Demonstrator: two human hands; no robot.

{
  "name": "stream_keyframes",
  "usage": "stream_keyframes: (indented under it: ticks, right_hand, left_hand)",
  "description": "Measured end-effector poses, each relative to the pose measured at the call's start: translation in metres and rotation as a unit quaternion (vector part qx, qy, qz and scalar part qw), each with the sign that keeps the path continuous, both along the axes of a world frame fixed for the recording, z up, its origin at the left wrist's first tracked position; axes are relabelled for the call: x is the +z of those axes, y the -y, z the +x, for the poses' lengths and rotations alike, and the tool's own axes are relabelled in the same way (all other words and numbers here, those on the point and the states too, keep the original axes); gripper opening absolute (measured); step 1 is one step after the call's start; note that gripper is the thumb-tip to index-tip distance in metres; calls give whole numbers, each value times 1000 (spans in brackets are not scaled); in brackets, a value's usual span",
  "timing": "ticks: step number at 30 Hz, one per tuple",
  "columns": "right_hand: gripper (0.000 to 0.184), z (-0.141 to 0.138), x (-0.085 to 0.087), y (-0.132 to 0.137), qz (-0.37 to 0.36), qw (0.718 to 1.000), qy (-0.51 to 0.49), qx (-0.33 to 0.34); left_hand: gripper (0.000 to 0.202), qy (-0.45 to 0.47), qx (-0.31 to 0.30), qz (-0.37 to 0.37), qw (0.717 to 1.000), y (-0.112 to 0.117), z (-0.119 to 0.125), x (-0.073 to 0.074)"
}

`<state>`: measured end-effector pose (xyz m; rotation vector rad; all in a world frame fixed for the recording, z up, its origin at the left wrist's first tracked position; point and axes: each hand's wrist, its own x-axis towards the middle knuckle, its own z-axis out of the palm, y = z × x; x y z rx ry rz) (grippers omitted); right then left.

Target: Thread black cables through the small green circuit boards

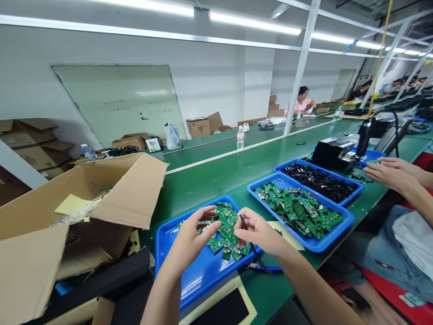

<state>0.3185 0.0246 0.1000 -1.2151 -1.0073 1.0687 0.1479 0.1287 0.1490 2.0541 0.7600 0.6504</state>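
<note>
Head view. Wearer's left hand [199,231] over the shallow blue plastic tray [206,273] nearest the body; fingers curved, thumb apart from them. Whether it grips anything I cannot tell: a small dark piece [215,217] shows at the fingertips, but it may be part of a board beneath.

Right hand [259,230] just beside, closed on a slim black stick-like tool [254,250], pinched between thumb and fingers, its length slanting down toward the table edge. Loose pile of green printed circuit boards [226,232] in the tray, below and between the two hands.

To the right, a second blue plastic tray [323,247] heaped with similar green boards [297,207]; behind it a third blue plastic tray [356,194] full of small black parts [318,180].

Left: large open brown cardboard box [135,185]. Clear plastic bottle [240,139] upright on the long green table [199,180]. Far right, a co-worker's hands [394,171] hold a small green piece [374,162].
</note>
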Motion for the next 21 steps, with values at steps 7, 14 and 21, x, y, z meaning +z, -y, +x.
stream_keyframes:
  ticks: [7,14,21]
  right_hand:
    - [25,134,-15,14,-169,942,101,-271]
    - [35,210,-16,11,-286,888,114,-343]
    - [35,215,-15,18,-255,882,167,-360]
  left_hand:
    - [39,-388,51,87,916,-48,-18,-24]
    - [32,-495,14,70,866,-63,-10,-60]
    - [34,-511,-2,46,858,-64,0,-75]
